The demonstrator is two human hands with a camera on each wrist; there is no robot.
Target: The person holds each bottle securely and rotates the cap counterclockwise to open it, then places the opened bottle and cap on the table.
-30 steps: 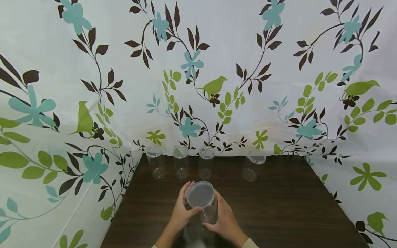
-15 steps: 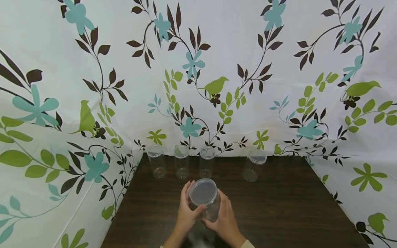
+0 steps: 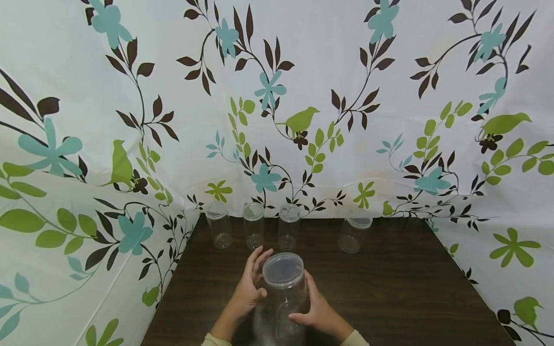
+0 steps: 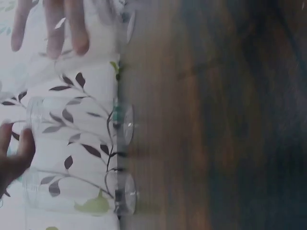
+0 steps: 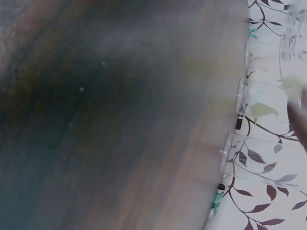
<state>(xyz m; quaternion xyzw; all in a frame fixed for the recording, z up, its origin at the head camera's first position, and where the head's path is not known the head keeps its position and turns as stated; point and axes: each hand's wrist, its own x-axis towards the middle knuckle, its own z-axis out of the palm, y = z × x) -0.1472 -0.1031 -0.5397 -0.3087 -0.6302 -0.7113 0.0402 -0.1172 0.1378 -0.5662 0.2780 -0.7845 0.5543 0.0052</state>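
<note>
A clear plastic jar with a frosted lid stands upright near the front of the dark table. My right hand grips its right side, thumb across the front and fingers behind. My left hand is to the left of the jar, fingers and thumb spread apart, with a gap to the jar's side. In the left wrist view the fingers and thumb of that hand are far apart. The right wrist view shows only a finger and part of the clear jar at its right edge.
Along the back of the dark wood table stand clear lidded jars: a left one, a second, a third, and another farther right. A white curtain with leaves and birds hangs behind and at both sides.
The jar was held tilted between both hands; now it is upright and lower. My left hand has let go and drawn away to the left, while the right hand keeps its grip.
</note>
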